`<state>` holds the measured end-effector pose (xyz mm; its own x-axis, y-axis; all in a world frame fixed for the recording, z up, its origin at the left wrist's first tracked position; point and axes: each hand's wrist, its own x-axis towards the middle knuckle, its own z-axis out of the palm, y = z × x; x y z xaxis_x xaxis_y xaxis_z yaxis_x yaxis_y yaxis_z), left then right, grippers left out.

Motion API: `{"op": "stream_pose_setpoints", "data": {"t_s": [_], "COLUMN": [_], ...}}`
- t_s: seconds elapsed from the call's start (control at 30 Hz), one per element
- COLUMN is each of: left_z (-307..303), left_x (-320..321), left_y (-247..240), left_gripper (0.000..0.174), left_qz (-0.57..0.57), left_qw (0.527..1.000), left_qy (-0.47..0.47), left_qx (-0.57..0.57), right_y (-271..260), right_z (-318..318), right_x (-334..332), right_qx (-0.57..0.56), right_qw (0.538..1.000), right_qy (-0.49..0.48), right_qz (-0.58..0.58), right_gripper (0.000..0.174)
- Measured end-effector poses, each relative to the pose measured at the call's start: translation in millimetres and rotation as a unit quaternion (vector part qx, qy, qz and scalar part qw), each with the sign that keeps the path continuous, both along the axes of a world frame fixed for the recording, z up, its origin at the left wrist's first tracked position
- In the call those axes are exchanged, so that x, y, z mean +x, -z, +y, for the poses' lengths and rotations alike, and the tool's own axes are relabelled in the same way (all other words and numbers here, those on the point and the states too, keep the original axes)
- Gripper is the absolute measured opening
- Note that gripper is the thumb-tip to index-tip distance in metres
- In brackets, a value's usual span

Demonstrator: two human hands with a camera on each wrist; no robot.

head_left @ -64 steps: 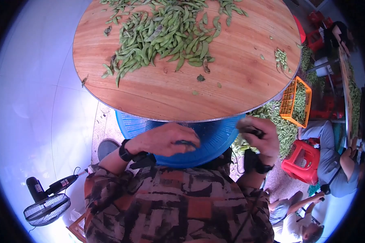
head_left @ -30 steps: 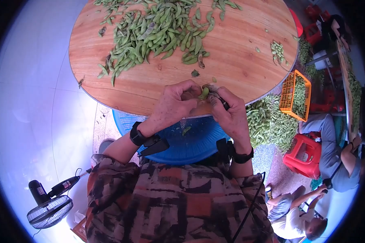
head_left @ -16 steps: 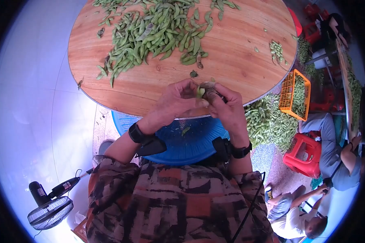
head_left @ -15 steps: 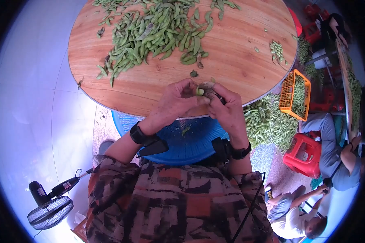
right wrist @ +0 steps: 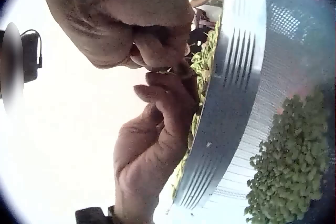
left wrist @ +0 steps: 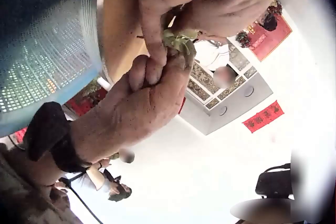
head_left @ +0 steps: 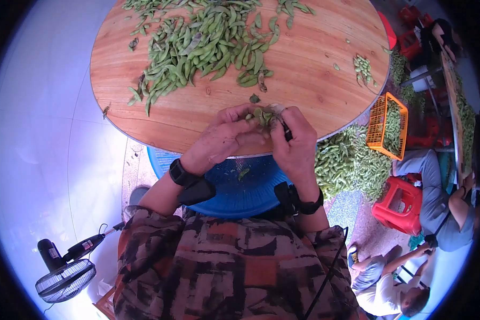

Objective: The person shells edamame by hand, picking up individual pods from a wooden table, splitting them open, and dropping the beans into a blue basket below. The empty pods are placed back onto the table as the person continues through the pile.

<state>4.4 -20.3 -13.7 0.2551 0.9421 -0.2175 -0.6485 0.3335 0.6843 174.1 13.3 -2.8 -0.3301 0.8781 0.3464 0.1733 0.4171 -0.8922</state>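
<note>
Over the near edge of the round wooden table [head_left: 325,106], my two hands meet at a green soybean pod [head_left: 261,116]. My left hand [head_left: 213,141] pinches it between thumb and fingers. From the other side, my right hand [head_left: 296,146] pinches it too, and a small black piece [head_left: 287,131] shows by its fingers. The left wrist view shows the crumpled green pod [left wrist: 179,41] between the fingertips of both hands. In the right wrist view the fingers mostly hide it. A heap of pods [head_left: 197,48] lies farther back on the table.
Below the table edge sits a blue basket [head_left: 232,197]; green beans [right wrist: 294,155] lie in it. Loose beans [head_left: 362,69] are at the table's right. On the floor are piled pods [head_left: 346,165], an orange crate [head_left: 378,125] and a red stool [head_left: 397,205]. People sit at the right.
Two seconds ago my hands were apart over the blue basket; they have since come together over the table edge. In the last half second the pod has shifted in my fingers.
</note>
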Motion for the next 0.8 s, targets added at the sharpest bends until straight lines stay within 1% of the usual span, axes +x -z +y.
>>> {"op": "stream_pose_setpoints", "data": {"t_s": [0.03,0.07,0.13,0.17,0.23,0.27,0.33,0.43,0.57,0.63,0.73,0.8], "left_z": [0,0,0,0,-2,-4,-6,-7,-7,-8,-8,-9], "left_x": [-1,1,10,12,17,20,25,30,35,38,34,38], "left_y": [3,4,5,4,1,1,1,-7,-10,-13,-8,-12], "left_gripper": [0.024,0.024,0.025,0.025,0.027,0.027,0.026,0.026,0.028,0.029,0.032,0.033], "left_qz": [-0.057,-0.057,-0.088,-0.088,-0.134,-0.133,-0.184,-0.19,-0.198,-0.178,-0.202,-0.183], "left_qw": [0.998,0.998,0.994,0.994,0.989,0.989,0.979,0.976,0.973,0.971,0.97,0.971], "left_qy": [-0.005,-0.006,-0.065,-0.064,-0.067,-0.069,-0.082,-0.11,-0.116,-0.16,-0.134,-0.152], "left_qx": [0.014,0.014,0.006,0.006,-0.006,-0.006,0.006,-0.014,-0.004,-0.012,0.002,-0.013], "right_y": [-8,-12,-13,-13,-13,-13,-8,-11,-13,-11,-8,-8], "right_z": [-7,-11,-15,-16,-16,-17,-17,-19,-18,-21,-23,-21], "right_x": [-3,-6,-11,-12,-12,-13,-14,-13,-11,-12,-14,-14], "right_qx": [0.026,0.052,0.074,0.096,0.106,0.115,0.112,0.103,0.112,0.13,0.158,0.17], "right_qw": [0.999,0.997,0.995,0.993,0.992,0.991,0.993,0.994,0.994,0.992,0.987,0.985], "right_qy": [0.021,0.042,0.047,0.052,0.051,0.048,0.04,0.025,0.008,0.004,0.001,0.001], "right_qz": [-0.024,-0.048,-0.044,-0.041,-0.04,-0.039,-0.02,0.003,0.016,0.003,-0.002,0.006], "right_gripper": [0.018,0.019,0.021,0.023,0.023,0.023,0.023,0.023,0.024,0.025,0.025,0.025]}}
